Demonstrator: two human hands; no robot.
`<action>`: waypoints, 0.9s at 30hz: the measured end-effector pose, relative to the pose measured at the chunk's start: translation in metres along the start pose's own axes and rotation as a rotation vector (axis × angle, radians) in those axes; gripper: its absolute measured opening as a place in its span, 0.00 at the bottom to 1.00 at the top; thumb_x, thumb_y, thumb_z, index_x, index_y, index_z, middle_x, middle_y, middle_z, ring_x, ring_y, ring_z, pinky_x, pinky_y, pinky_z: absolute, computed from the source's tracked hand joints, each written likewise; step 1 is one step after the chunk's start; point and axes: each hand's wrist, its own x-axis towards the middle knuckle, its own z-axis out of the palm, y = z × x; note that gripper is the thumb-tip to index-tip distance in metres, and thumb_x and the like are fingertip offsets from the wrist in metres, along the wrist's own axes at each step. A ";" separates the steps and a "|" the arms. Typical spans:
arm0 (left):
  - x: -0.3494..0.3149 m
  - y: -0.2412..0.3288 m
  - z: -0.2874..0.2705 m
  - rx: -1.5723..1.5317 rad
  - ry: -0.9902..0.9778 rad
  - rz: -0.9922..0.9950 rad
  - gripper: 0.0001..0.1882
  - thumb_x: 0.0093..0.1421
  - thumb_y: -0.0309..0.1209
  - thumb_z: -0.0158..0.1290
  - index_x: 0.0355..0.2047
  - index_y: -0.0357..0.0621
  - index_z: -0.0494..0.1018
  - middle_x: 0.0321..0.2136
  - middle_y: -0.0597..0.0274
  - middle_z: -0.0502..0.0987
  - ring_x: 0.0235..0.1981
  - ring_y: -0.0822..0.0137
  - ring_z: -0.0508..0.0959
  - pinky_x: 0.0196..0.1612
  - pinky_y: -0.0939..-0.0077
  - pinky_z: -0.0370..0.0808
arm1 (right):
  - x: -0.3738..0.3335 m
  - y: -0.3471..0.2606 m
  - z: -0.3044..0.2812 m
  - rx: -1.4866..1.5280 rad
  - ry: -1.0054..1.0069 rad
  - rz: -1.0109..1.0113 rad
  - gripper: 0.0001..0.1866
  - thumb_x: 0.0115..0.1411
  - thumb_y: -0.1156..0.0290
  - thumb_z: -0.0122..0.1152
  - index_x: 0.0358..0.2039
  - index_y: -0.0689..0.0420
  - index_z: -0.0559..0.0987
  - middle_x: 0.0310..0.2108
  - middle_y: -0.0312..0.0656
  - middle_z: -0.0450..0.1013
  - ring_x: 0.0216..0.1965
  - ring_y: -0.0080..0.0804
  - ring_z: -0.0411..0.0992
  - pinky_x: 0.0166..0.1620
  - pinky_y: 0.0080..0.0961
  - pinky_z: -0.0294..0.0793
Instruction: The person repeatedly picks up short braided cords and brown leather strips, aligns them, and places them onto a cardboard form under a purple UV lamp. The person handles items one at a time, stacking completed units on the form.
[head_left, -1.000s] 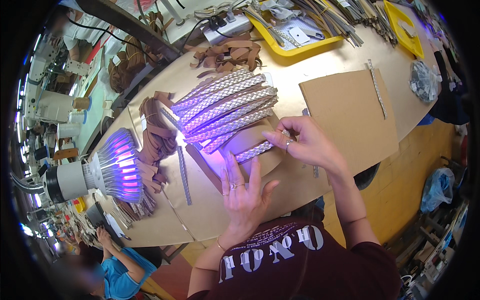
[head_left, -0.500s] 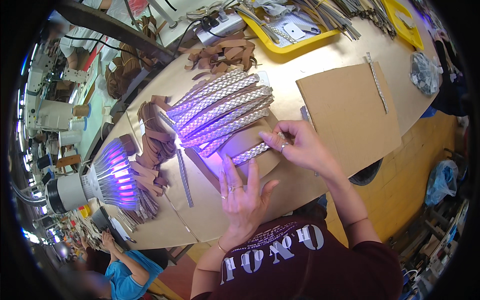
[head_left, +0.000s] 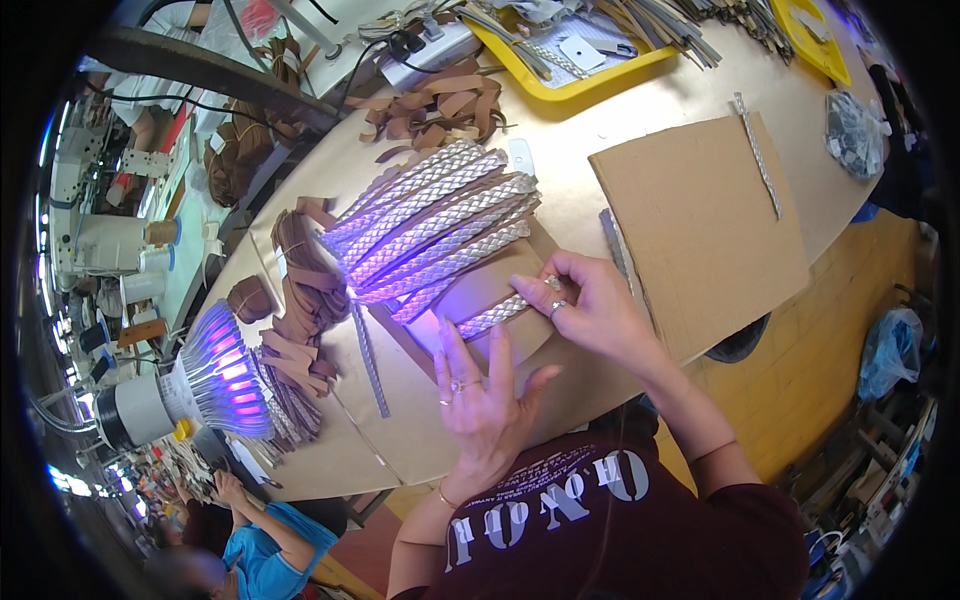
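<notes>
A short silvery braided strap lies across a brown card at the near side of the table. My right hand pinches its right end between thumb and fingers. Spread out flat, my left hand rests with its fingertips at the strap's near edge, towards the left end. Just beyond, a row of similar braided straps lies side by side on brown backing, tinted purple by the lamp. The left end of the strap is close to this pile.
A glowing purple lamp stands at the left, by bundled brown strips. Loose brown strips lie behind the pile. At the right is a cardboard sheet with a thin braid. A yellow tray sits at the back. A person in blue works at lower left.
The view has shifted slightly. My right hand still pinches the strap end, its thumb a little lower, and my left hand stays spread beside the strap.
</notes>
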 end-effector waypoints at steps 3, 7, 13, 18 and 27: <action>0.003 0.000 -0.004 0.087 -0.053 -0.002 0.32 0.62 0.57 0.49 0.56 0.45 0.72 0.55 0.26 0.66 0.55 0.41 0.73 0.53 0.52 0.73 | -0.001 0.001 -0.001 0.020 0.023 0.029 0.22 0.58 0.53 0.66 0.22 0.60 0.76 0.12 0.33 0.64 0.16 0.21 0.61 0.21 0.24 0.60; 0.008 0.001 -0.007 0.136 -0.045 0.023 0.32 0.63 0.57 0.48 0.56 0.46 0.72 0.53 0.26 0.68 0.52 0.42 0.75 0.51 0.55 0.75 | 0.004 0.007 -0.004 0.241 -0.025 0.091 0.18 0.60 0.59 0.66 0.21 0.58 0.75 0.15 0.24 0.61 0.20 0.11 0.54 0.23 0.16 0.54; 0.009 0.002 -0.007 0.141 -0.047 0.030 0.31 0.63 0.56 0.47 0.56 0.44 0.72 0.52 0.26 0.69 0.50 0.41 0.76 0.51 0.55 0.75 | 0.006 0.014 -0.003 0.326 -0.055 0.140 0.18 0.61 0.60 0.65 0.19 0.57 0.73 0.16 0.24 0.62 0.21 0.11 0.54 0.24 0.15 0.54; 0.008 0.000 -0.006 0.152 -0.048 0.037 0.31 0.64 0.56 0.47 0.55 0.43 0.72 0.51 0.25 0.69 0.50 0.41 0.76 0.51 0.55 0.75 | -0.001 0.018 0.007 0.256 0.035 0.093 0.17 0.60 0.62 0.66 0.22 0.57 0.73 0.17 0.25 0.61 0.22 0.11 0.55 0.25 0.15 0.55; 0.005 0.004 0.006 0.219 0.081 0.045 0.32 0.62 0.58 0.49 0.56 0.47 0.72 0.51 0.24 0.69 0.50 0.42 0.76 0.51 0.57 0.76 | -0.005 0.029 0.032 0.398 0.173 0.023 0.11 0.62 0.66 0.63 0.35 0.60 0.74 0.23 0.27 0.66 0.23 0.12 0.58 0.26 0.13 0.59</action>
